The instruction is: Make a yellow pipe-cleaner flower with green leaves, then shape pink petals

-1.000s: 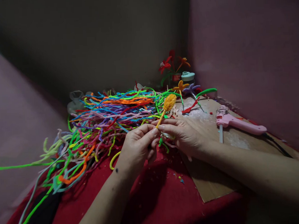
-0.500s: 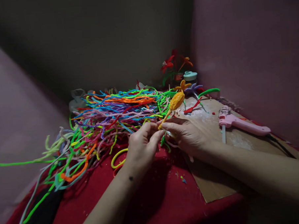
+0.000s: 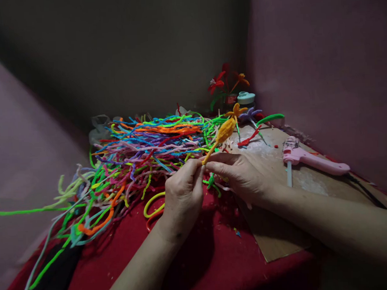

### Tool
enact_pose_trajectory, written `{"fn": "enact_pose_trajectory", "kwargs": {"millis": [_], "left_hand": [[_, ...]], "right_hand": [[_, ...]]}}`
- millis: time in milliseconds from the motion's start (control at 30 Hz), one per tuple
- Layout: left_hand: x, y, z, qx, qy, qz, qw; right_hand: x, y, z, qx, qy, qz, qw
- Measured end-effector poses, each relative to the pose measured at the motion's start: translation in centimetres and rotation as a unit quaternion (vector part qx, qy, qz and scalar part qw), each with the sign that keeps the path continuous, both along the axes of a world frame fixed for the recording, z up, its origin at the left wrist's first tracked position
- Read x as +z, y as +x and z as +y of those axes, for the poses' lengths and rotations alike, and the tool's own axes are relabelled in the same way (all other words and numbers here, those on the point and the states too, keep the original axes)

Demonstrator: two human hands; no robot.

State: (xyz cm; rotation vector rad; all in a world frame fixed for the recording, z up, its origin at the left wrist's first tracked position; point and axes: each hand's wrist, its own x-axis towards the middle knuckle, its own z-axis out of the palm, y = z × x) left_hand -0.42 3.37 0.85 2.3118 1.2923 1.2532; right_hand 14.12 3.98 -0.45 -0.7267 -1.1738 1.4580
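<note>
Between my two hands is a yellow-orange pipe-cleaner flower bud (image 3: 225, 131), its head tilted up to the right and its stem running down to my fingertips. My left hand (image 3: 185, 186) pinches the lower end of the stem between thumb and bent fingers. From the other side my right hand (image 3: 238, 171) closes thumb and forefinger on the same spot. The very tip of the stem is hidden by the fingers. Just behind lies a big heap of colourful pipe cleaners (image 3: 155, 142). A small green pipe-cleaner piece (image 3: 211, 181) shows below my right hand.
A pink glue gun (image 3: 322, 160) lies on the cardboard (image 3: 275, 244) at right, near a red pipe-cleaner piece (image 3: 249, 137). Finished orange (image 3: 237, 110) and purple (image 3: 250, 115) flowers lie behind. Scissors with yellow handles (image 3: 150, 205) rest on the red cloth (image 3: 192, 264).
My left hand has rolled over at the wrist, and both hands have shifted slightly left. The yellow-orange bud has moved a little down and left, leaning further over.
</note>
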Motion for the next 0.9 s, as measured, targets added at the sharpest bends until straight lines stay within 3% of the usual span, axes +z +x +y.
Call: {"fn": "enact_pose_trajectory", "kwargs": {"millis": [100, 267, 433, 667, 733, 800, 900], "left_hand": [[0.8, 0.2, -0.3, -0.013, -0.144, -0.091, 0.985], [1.6, 0.6, -0.3, -0.053, -0.345, -0.266, 0.898], [1.7, 0.3, 0.1, -0.113, -0.436, -0.344, 0.824], [1.5, -0.9, 0.9, -0.214, -0.548, -0.381, 0.713], [1.5, -1.0, 0.9, -0.222, -0.562, -0.380, 0.700], [1.6, -1.0, 0.9, -0.220, -0.559, -0.375, 0.706], [1.8, -0.7, 0.7, -0.187, -0.526, -0.348, 0.753]], "right_hand": [[-0.1, 0.0, 0.0, -0.001, -0.015, -0.003, 1.000], [-0.3, 0.1, 0.1, -0.014, -0.042, 0.004, 0.999], [-0.5, -0.1, 0.3, 0.030, -0.057, 0.061, 0.996], [-0.1, -0.1, 0.3, 0.060, -0.067, 0.083, 0.992], [0.0, -0.2, 0.2, 0.060, -0.077, 0.087, 0.991], [0.0, -0.2, 0.2, 0.057, -0.082, 0.093, 0.991], [-0.4, -0.2, 0.4, 0.048, -0.092, 0.097, 0.990]]}}
